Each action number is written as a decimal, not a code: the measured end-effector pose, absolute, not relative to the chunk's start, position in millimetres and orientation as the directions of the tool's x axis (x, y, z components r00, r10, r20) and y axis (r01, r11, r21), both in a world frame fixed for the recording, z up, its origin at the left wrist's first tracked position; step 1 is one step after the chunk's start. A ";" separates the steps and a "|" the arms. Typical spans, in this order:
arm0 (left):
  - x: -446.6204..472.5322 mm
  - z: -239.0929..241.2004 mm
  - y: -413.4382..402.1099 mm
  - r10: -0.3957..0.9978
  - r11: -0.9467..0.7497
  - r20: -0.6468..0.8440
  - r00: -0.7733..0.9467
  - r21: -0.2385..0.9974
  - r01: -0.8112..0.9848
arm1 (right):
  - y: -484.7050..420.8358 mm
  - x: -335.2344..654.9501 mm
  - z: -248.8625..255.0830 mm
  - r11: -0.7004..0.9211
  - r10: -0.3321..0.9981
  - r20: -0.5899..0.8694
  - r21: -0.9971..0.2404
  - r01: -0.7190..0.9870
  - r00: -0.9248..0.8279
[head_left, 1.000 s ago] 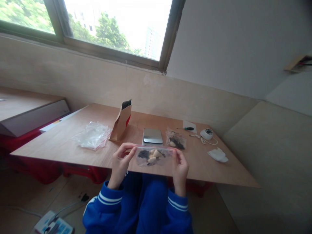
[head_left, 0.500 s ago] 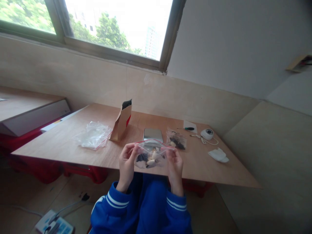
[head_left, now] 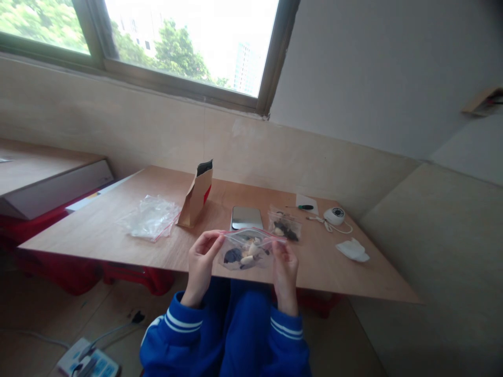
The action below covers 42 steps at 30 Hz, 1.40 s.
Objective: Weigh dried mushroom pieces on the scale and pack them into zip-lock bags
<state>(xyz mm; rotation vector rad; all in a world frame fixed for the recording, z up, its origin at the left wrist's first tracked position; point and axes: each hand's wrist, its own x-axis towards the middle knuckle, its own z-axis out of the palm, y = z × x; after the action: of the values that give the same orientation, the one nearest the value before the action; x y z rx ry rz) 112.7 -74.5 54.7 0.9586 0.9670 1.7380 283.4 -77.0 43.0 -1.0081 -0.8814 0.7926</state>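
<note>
Between my two hands hangs a clear zip bag (head_left: 251,255) with a red strip along its top, over the table's front edge. Pale and dark dried pieces lie inside it. My left hand (head_left: 202,262) pinches the bag's upper left corner, and my right hand (head_left: 285,267) grips the upper right corner. The mouth gapes slightly in the middle. Just behind the bag sits a small scale with a shiny silver plate (head_left: 246,217), partly hidden by it. Right of the scale lies another zip bag (head_left: 288,226) with similar dark and pale pieces.
A brown paper pouch (head_left: 194,201) stands left of the scale, beside a pile of clear plastic bags (head_left: 151,217). Toward the right are a screwdriver (head_left: 305,207), a white round device with a cable (head_left: 334,215) and a crumpled white tissue (head_left: 352,250). A power strip (head_left: 88,358) rests on the floor.
My hands have moved slightly apart, drawing the top of the zip bag wider, and its mouth looks narrower. The things on the table have stayed put.
</note>
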 end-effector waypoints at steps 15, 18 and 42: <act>113.0 51.6 -74.0 0.930 -0.311 0.217 -0.297 0.895 -0.320 | -74.9 276.8 36.4 0.326 0.876 0.240 -0.934 -0.146 0.417; 114.6 51.8 -74.3 0.947 -0.286 0.236 -0.220 0.928 -0.238 | -74.4 275.9 35.2 0.341 0.865 0.254 -0.930 -0.138 0.432; 92.6 47.1 -69.7 0.868 -0.464 0.485 -0.105 0.869 0.173 | -75.3 275.6 39.3 0.389 0.827 0.246 -0.900 -0.198 0.505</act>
<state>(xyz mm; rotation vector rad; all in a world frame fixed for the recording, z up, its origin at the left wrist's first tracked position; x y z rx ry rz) 92.6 -69.7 47.1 1.6148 1.1511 1.6178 275.6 -75.3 39.3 -0.9500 -0.7902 0.7455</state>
